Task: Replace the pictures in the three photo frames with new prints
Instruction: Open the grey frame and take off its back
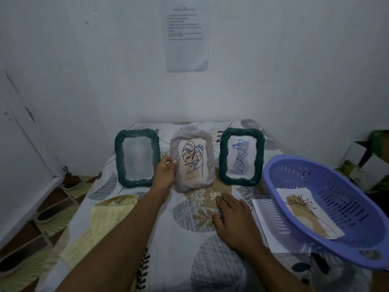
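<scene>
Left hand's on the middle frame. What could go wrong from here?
1. The left hand grips the grey frame by one edge only, while the right hand lies flat on the cloth; the frame might slip or twist.
2. The left green frame and the right green frame stand close on either side; lifting the grey one carelessly could knock them over.

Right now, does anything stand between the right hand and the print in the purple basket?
Only the wall of the purple basket. The right hand rests flat on the cloth left of it; the print lies inside, so the slotted left wall rises between them. Nothing else visible is in the way.
</scene>
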A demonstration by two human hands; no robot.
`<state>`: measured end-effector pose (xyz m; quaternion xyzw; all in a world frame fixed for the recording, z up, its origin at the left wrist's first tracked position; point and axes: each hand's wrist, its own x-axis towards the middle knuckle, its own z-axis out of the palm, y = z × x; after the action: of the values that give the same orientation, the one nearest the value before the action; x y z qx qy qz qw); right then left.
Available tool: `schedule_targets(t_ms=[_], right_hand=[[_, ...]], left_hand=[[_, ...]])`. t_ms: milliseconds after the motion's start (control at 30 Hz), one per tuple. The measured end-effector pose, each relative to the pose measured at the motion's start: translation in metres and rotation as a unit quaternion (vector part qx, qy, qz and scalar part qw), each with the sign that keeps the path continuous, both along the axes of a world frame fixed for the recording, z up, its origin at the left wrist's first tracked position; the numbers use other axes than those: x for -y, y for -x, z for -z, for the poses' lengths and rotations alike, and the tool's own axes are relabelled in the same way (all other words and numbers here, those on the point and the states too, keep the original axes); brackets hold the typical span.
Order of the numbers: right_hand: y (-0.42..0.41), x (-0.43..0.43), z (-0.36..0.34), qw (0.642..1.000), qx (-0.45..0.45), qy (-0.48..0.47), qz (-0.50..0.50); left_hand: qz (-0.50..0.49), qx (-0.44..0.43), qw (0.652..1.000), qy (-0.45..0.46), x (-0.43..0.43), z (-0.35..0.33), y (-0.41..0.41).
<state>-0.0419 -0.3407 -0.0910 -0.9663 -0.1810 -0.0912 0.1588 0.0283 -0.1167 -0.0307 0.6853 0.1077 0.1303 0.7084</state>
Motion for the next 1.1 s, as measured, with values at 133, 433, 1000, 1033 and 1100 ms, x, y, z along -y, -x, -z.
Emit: schedule_targets(t_ms=[133,433,1000,1033,1100], right_hand=[[0.004,-0.002,-0.005,0.999,0.012,-0.035,-0.003],[0.021,-0.014,-0.055,0.969,0.141,-0.200,-0.023],[0.028,-0.039,-0.138,0.822,-0.099,-0.558,0.057],[0.028,-0.034,-0.137,0.814,-0.116,-0.568,0.048],[0.027,-0.027,-0.132,0.807,-0.135,-0.574,0.034]], left_hand=[[0.018,0.034,0.999,0.005,-0.006,-0.008,0.020],[0.012,0.082,0.996,0.021,-0.005,-0.017,0.094],[-0.061,0.239,0.916,-0.316,0.026,-0.044,0.156],[-0.087,0.234,0.911,-0.328,0.021,-0.046,0.154],[-0.090,0.198,0.908,-0.358,0.013,-0.050,0.148]])
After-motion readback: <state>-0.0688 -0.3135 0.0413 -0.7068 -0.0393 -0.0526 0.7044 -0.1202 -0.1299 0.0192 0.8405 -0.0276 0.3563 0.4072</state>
